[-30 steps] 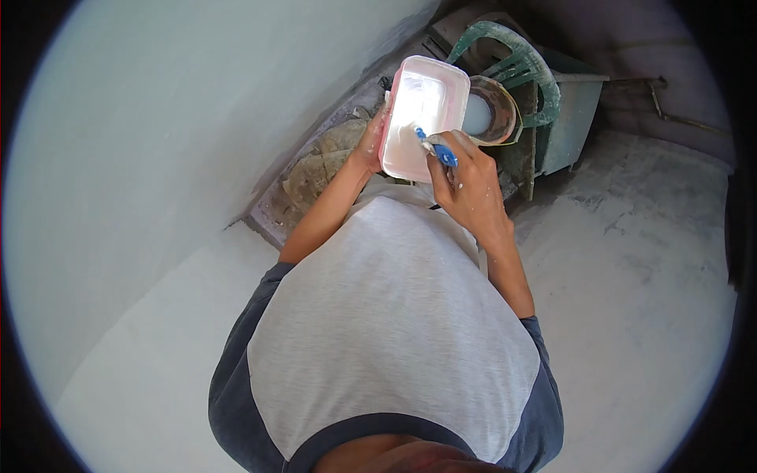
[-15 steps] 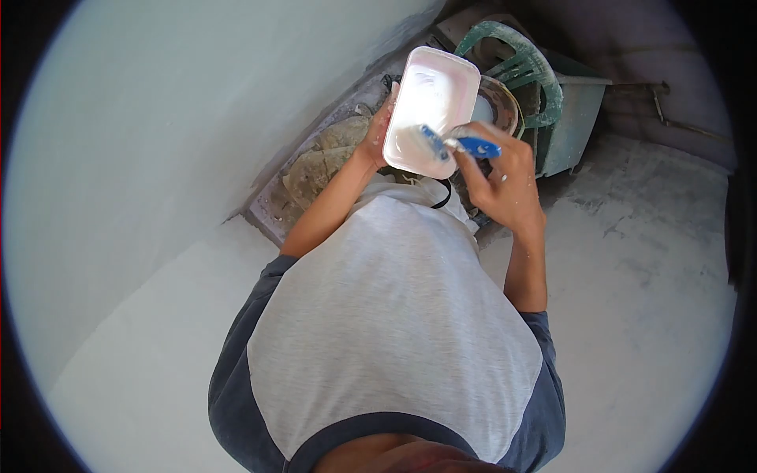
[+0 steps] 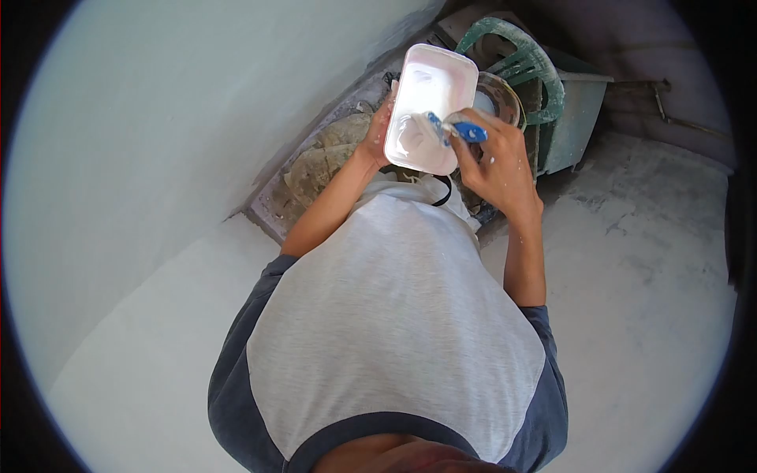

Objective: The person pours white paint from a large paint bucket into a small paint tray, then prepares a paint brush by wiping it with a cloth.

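Note:
A white rectangular tub with white paint in it is held up in front of my body, its open top facing me. My left hand grips the tub along its left side; most of those fingers are hidden behind it. In my right hand is a paintbrush with a blue handle, the fingers closed around it. The paint-coated brush head is over the lower part of the tub, near the right rim. White paint spots mark my right hand.
Behind the tub stand a green, paint-splashed plastic chair and a round bucket. A pale box-like piece is beside the chair. Crumpled dusty sacking lies along the wall at left. A pipe runs along the right wall.
The paintbrush has shifted slightly up and left over the tub with my right hand. The tub, held by my left hand, has risen slightly.

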Available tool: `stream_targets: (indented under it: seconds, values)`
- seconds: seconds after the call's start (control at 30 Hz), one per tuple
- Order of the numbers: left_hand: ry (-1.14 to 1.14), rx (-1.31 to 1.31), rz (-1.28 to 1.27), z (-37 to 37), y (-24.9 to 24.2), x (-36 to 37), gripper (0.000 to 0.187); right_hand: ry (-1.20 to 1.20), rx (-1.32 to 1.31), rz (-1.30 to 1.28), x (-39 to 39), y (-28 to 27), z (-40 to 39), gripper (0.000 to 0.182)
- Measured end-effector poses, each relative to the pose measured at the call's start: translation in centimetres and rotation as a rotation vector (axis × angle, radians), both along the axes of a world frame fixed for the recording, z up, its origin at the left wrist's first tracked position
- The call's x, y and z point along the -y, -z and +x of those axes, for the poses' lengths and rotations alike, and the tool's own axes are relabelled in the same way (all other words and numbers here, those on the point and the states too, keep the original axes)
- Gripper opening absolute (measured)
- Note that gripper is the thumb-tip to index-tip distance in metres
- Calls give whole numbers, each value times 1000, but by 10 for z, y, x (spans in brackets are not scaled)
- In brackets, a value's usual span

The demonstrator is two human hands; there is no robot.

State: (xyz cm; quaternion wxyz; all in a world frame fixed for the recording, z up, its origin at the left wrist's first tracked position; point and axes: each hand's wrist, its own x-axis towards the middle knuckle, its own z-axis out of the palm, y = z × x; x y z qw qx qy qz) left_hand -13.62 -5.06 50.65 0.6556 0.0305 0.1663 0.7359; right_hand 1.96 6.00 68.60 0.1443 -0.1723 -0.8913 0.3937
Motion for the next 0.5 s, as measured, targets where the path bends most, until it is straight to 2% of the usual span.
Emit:
stream_targets:
  seconds: [0.1,0.17,0.2,0.3,0.33,0.43,0.5]
  values:
    - [-36,-4,24,4,12,1,68,-95,-75,-73,10,8,3,19]
    - [-84,-105,-19,8,30,2,67,-96,-106,-81,13,15,-4,18]
    - [-28,-74,31,9,2,2,66,-73,-102,-62,11,18,-8,18]
    - [20,7,116,5,13,3,66,13,-128,-24,0,25,-17,18]
    - [1,15,22,7,6,4,67,72,-158,-4,-3,25,-18,17]
    - [14,16,102,2,7,6,67,99,-99,65,-3,19,-11,17]
    - [-17,3,52,3,-1,4,68,57,-62,18,7,13,-5,18]
